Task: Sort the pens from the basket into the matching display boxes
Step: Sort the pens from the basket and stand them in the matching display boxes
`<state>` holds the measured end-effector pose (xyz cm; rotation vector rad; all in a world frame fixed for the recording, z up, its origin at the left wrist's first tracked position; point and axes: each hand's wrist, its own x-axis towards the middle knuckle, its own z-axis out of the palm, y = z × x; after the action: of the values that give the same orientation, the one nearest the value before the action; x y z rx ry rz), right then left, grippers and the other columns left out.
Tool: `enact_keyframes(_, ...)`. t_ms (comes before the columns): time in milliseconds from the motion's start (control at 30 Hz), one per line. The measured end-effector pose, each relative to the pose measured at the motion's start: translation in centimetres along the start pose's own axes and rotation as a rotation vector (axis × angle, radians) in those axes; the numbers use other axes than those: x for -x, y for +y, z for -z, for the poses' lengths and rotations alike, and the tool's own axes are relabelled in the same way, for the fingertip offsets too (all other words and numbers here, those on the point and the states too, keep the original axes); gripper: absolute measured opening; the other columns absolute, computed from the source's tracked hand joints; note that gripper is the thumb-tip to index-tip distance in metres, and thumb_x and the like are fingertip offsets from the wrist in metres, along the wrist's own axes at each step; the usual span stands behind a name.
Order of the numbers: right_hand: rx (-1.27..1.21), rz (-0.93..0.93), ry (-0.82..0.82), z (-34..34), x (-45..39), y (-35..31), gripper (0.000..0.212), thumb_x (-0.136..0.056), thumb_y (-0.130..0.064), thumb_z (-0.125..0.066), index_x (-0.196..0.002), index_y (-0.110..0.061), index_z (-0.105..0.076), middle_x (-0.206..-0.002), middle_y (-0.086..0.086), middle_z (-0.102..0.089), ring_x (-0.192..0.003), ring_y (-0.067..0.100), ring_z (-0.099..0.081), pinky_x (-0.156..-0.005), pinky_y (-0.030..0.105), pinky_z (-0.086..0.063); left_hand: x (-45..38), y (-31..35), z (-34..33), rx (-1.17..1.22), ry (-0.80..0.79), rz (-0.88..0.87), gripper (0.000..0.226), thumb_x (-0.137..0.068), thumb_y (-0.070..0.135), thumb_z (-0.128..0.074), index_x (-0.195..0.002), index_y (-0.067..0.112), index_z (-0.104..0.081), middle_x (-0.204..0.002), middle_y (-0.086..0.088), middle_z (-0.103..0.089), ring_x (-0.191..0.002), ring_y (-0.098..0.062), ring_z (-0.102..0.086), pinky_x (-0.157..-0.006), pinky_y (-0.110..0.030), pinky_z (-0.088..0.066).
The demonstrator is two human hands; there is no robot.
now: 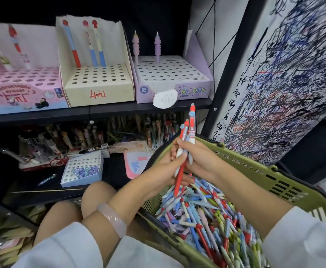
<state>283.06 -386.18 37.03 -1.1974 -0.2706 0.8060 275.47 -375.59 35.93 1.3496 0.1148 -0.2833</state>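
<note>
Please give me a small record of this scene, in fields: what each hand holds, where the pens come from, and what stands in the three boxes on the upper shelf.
left hand: left hand holds red pen
right hand: right hand holds red-and-white pen, upright
source: green basket, full of mixed pens
pink box: pink box, two pens at the back
cream box: cream box, three red-capped pens
purple unicorn box: purple unicorn box, two spiral pens
lower shelf: white tray with few pens
</note>
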Motion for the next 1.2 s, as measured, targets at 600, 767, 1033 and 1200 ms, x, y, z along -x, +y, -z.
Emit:
enact_keyframes(600,0.536,0.127,-0.164,-9.2,-4.2,-3.8,0.026,-0.093,-0.049,-0.042,-0.091,-0.034,-0.063,-0.095,-0.012,-0.071,-0.092,0.001,-0.064,-0.082,0.02,-0.049,4.8,6.6,6.5,-0.218,0.354,-0.343,0.021,-0.097,0.017,-0.045,-0.081,0.023,-0.057,-0.042,0.013,-0.042,-0.035,0.0,-0.029,-0.036,-0.013,-0.024)
enact_keyframes(767,0.418,0.419,-0.001,-12.9,-6.4,-7.4,0.015,-0.095,-0.027,-0.051,-0.091,-0.015,-0.059,-0.084,-0.001,-0.068,-0.08,0.01,-0.066,-0.074,0.027,-0.056,6.5,8.4,10.0,-0.373,0.573,-0.405,0.014,-0.094,0.026,-0.049,-0.087,0.031,-0.059,-0.051,0.022,-0.056,-0.041,0.003,-0.045,-0.045,-0.014,-0.033)
enact_keyframes(1033,0.382,0.509,-0.098,-19.2,-9.6,-10.1,0.02,-0.095,-0.021,-0.051,-0.1,-0.005,-0.062,-0.096,0.014,-0.069,-0.085,0.021,-0.068,-0.075,0.026,-0.058,8.8,11.6,14.7,-0.129,0.694,-0.435,0.019,-0.098,0.02,-0.044,-0.085,0.014,-0.056,-0.037,0.011,-0.033,-0.033,-0.001,-0.026,-0.034,-0.014,-0.023)
enact_keyframes(1200,0.415,0.515,-0.103,-22.0,-12.4,-11.5,0.02,-0.095,-0.021,-0.052,-0.106,-0.007,-0.059,-0.086,0.006,-0.067,-0.077,0.016,-0.067,-0.071,0.026,-0.057,9.4,13.1,18.0,-0.132,0.715,-0.437,0.023,-0.099,0.022,-0.043,-0.085,0.009,-0.057,-0.042,0.011,-0.032,-0.035,-0.004,-0.025,-0.036,-0.017,-0.022)
